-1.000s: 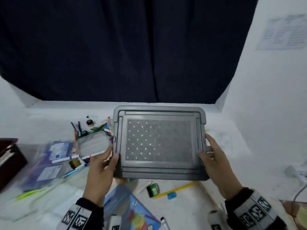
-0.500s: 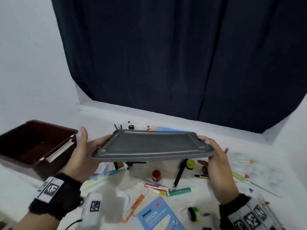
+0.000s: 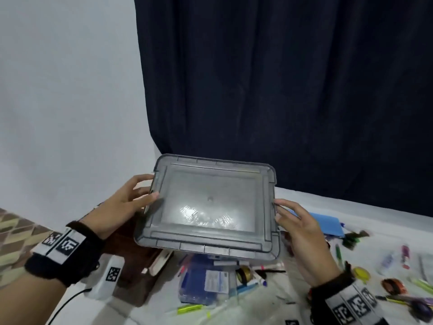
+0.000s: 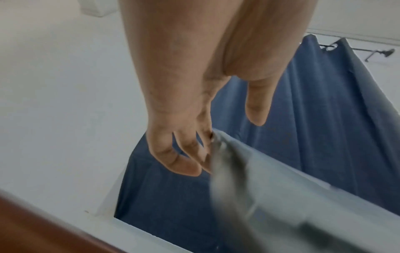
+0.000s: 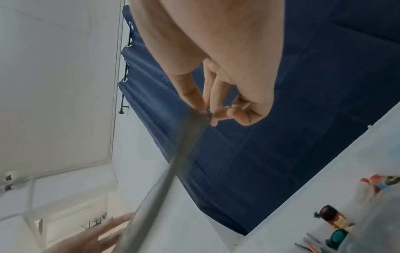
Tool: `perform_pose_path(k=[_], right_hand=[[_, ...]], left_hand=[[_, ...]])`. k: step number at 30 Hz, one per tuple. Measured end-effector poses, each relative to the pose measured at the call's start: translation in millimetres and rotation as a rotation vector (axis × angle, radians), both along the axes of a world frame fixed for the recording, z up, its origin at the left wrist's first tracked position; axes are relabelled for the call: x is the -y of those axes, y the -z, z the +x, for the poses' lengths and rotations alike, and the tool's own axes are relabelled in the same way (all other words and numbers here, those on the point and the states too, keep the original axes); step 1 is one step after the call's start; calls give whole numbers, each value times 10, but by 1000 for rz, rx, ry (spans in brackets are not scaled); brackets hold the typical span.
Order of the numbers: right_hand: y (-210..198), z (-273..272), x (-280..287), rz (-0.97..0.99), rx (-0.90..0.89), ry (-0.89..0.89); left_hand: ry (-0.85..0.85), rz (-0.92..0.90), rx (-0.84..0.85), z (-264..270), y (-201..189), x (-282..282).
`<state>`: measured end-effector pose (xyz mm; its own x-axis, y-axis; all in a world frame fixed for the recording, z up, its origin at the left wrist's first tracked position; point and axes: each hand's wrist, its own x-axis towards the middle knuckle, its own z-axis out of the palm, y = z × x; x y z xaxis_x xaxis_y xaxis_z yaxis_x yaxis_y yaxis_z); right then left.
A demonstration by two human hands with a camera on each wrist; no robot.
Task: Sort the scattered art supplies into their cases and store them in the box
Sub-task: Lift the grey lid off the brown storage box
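In the head view, the grey lid is held in the air above the brown box and the scattered pens, underside up; its left edge is gripped by the left hand, its right edge by the right hand.

In the left wrist view, the fingers are curled at the lid's rim.

In the right wrist view, the edge is pinched only by fingertips, so the lid could probably be dropped onto the supplies.
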<state>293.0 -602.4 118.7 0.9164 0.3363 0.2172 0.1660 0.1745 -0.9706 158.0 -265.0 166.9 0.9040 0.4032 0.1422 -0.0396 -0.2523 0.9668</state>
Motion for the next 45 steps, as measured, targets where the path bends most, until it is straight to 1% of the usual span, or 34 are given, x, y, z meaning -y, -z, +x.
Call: perform_pose_path(k=[4,6,8,9,10,11,12,14,16,18,22,25,31,34,35,38,40,42,45], right_hand=[[-61,-75,-513,-7,74,57],[-126,-91,-744,-23,131,58],[-191,-86,-959,-74,178,39],[-211,-68,-1063,-104,185,26],[-226,-48,-1165,-123,179,13],[-230,-15,-1270,-132,169,-1],[-227,26,-1372,-139,159,-12],[-204,123,-1584,-158,146,-32],[-172,222,-1813,-170,113,-56],[-111,301,-2044,-201,81,-76],[57,402,-2379,-294,-3,-106],[142,394,-2494,-350,-68,-140],[224,305,-2625,-412,-113,-232],[237,187,-2686,-432,-162,-186],[234,138,-2694,-447,-145,-168],[254,27,-2684,-557,-15,-86],[308,-35,-2634,-557,-36,-34],[339,-125,-2618,-577,-42,2],[393,-271,-2604,-618,-53,20]], left_hand=[[24,42,2,39,-45,-347],[-7,15,18,63,-61,-470],[-74,-32,88,233,-205,-551],[-144,-69,113,334,-299,-594],[-177,-81,150,383,-403,-620],[-179,-95,202,412,-450,-708],[-177,-73,218,432,-522,-748],[-127,-66,158,515,-671,-760],[-153,15,97,477,-535,-971],[-89,37,54,490,-331,-1337],[-29,111,-124,476,9,-1927],[29,137,-194,442,69,-2128],[103,172,-299,316,129,-2533],[170,225,-362,251,180,-2701],[195,239,-378,246,201,-2745],[272,263,-450,202,265,-2820],[325,285,-486,181,352,-2921],[380,297,-485,171,457,-3031],[413,279,-453,155,505,-3101]])
